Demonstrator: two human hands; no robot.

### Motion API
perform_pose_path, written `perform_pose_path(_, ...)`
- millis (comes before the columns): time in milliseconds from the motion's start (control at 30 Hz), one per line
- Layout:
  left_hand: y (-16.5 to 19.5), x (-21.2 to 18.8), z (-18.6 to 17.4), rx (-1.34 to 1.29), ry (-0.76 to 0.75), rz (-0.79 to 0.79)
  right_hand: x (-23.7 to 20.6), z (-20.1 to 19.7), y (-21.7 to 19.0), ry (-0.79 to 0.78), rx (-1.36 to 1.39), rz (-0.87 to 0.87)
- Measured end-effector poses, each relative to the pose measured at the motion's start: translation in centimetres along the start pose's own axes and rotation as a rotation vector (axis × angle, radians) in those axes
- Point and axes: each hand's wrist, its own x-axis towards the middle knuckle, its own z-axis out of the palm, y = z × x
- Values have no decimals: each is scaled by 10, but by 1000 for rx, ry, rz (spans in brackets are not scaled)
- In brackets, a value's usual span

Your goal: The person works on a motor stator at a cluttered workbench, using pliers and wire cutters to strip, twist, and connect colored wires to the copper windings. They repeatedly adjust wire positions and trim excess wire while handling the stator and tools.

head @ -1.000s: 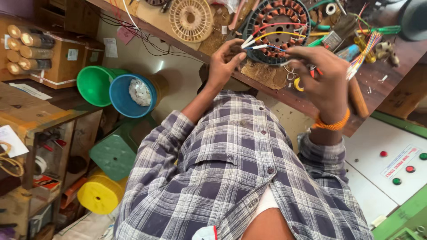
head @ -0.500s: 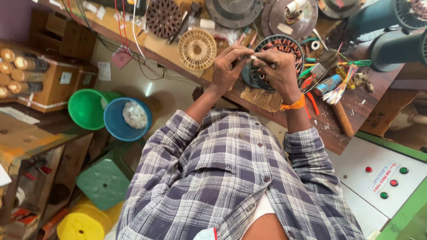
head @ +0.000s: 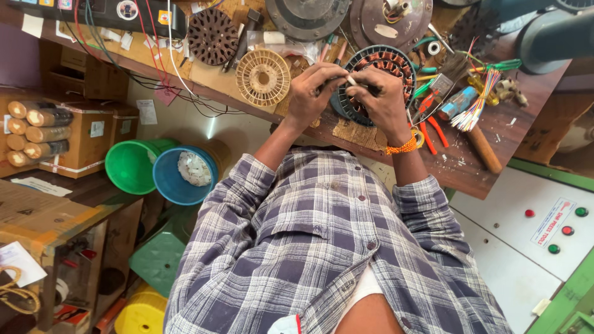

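Note:
A round motor stator (head: pixel 388 68) with copper windings and a dark rim lies on the wooden workbench (head: pixel 458 167). My left hand (head: pixel 314 93) and my right hand (head: pixel 382 99) meet above its near edge. Between their fingertips they pinch a thin white sleeve or wire end (head: pixel 351 80) that leads to the stator. An orange bead band circles my right wrist. My checked shirt fills the lower middle of the view.
A cream plastic former (head: pixel 263 77) and a dark laminated core (head: pixel 212 36) lie left of the stator. Red-handled pliers (head: pixel 433 127), a bundle of coloured wires (head: pixel 479 102) and a wooden handle (head: pixel 484 150) lie right. Green (head: pixel 129 166) and blue (head: pixel 179 179) buckets stand below the bench.
The view has tilted so the bench sits lower in frame. My hands have come closer together over the stator's near edge and stay on the white wire end.

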Motion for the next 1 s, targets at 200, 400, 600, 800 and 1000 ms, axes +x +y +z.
perform_pose_path(200,11,6,3,82,103,-56,2,0,-12,84,12,-29)
perform_pose_path(400,10,10,-13,4,-80,63,9,-10,-6,-36,54,44)
perform_pose_path(600,2,12,-21,127,-234,136,8,-22,0,-244,97,171)
perform_pose_path(800,25,14,-25,116,-181,143,6,-21,-7,-172,192,117)
perform_pose_path(1000,29,3,-12,-87,-120,-134,0,-20,-15,-80,-53,-111)
